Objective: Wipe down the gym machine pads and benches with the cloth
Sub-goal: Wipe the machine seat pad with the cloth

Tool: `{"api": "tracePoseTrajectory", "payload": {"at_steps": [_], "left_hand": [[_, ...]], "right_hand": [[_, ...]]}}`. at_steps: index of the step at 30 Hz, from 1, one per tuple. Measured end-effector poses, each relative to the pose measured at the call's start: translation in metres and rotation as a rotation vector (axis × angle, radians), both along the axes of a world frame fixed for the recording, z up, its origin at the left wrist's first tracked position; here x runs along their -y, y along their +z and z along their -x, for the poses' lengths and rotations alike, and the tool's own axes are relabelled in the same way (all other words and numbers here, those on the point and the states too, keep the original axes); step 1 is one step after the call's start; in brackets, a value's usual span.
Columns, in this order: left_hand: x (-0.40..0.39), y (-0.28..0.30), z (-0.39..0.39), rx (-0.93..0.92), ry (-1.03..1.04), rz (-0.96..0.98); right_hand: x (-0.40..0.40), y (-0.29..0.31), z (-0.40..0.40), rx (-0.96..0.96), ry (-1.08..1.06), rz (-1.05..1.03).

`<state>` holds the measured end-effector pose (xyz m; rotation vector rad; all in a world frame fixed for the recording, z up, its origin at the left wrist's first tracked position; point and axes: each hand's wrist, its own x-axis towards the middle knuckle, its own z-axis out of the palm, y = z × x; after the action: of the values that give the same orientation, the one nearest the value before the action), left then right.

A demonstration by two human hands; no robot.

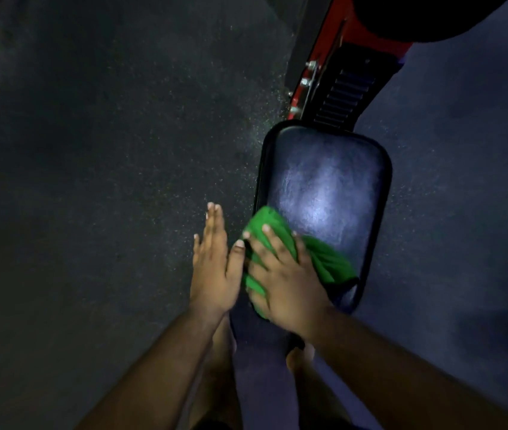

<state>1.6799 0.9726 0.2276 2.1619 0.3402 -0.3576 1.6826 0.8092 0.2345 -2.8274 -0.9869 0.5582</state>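
A dark speckled rubber floor (106,150) is filling the left and centre of the view, with fine pale flecks showing across its surface. A smoother bluish-grey floor section (463,181) is lying along the right side. Dim light is leaving the outer edges in deep shadow.

We see a bright green cloth (277,243) on a glossy black pad (327,181) with a pale blue-white sheen. Behind the pad's far edge, the machine frame (327,54) is red. The floor (106,150) is dark grey with fine white speckles.
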Motion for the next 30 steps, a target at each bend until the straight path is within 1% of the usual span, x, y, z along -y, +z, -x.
{"api": "tracePoseTrajectory", "payload": {"at_steps": [1, 2, 3, 4, 5, 7, 8, 10, 12, 15, 17, 18, 20, 21, 22, 24, 26, 28, 30], "left_hand": [[-0.002, -0.002, 0.002, 0.003, -0.011, 0.014], [-0.003, -0.003, 0.004, 0.006, -0.027, 0.025], [-0.004, -0.007, 0.007, 0.011, -0.050, 0.030], [-0.003, -0.011, 0.007, 0.020, -0.072, 0.031], [-0.002, -0.017, 0.009, 0.029, -0.078, 0.029], [-0.002, -0.021, 0.004, 0.048, -0.037, 0.041], [-0.002, -0.022, 0.000, 0.050, -0.001, 0.057], [0.001, -0.018, -0.003, 0.046, 0.034, 0.075], [0.006, -0.013, -0.002, 0.019, -0.013, 0.070], [0.016, -0.008, -0.001, -0.017, -0.100, 0.035], [0.022, -0.012, 0.000, -0.034, -0.112, 0.019], [0.024, -0.015, 0.001, -0.037, -0.111, 0.019], [0.031, -0.020, 0.002, -0.034, -0.113, 0.041], [0.032, -0.021, 0.001, -0.014, -0.094, 0.060], [0.032, -0.021, 0.000, 0.015, -0.055, 0.078], [0.029, -0.020, -0.007, 0.066, 0.062, 0.112], [0.027, -0.017, -0.009, 0.071, 0.121, 0.113], [0.029, -0.014, -0.009, 0.076, 0.079, 0.067], [0.040, -0.013, -0.011, 0.046, -0.013, 0.001]], "right_hand": [[0.008, -0.001, 0.000, -0.014, 0.061, -0.005], [0.013, -0.007, -0.016, 0.002, 0.093, -0.012], [0.013, -0.014, -0.038, 0.043, 0.074, -0.007], [0.007, -0.019, -0.067, 0.086, 0.007, 0.014], [-0.001, -0.023, -0.092, 0.082, -0.103, 0.037], [-0.015, -0.024, -0.117, 0.082, -0.267, 0.048], [-0.018, -0.021, -0.111, 0.092, -0.265, 0.029], [-0.011, -0.009, -0.066, 0.103, -0.144, -0.002], [0.008, 0.000, -0.011, 0.091, -0.050, -0.020], [0.062, -0.006, 0.036, 0.145, -0.043, 0.011], [0.101, -0.011, 0.045, 0.192, -0.090, 0.043], [0.108, -0.011, 0.046, 0.194, -0.150, 0.043], [0.087, -0.009, 0.041, 0.200, -0.322, 0.057], [0.064, -0.009, 0.034, 0.185, -0.377, 0.069], [0.040, -0.008, 0.030, 0.147, -0.386, 0.073], [0.011, -0.008, 0.022, 0.121, -0.303, 0.049], [0.026, -0.006, 0.022, 0.123, -0.157, 0.023], [0.062, -0.007, 0.037, 0.148, -0.060, -0.004], [0.099, -0.010, 0.051, 0.139, -0.120, 0.012]]}}
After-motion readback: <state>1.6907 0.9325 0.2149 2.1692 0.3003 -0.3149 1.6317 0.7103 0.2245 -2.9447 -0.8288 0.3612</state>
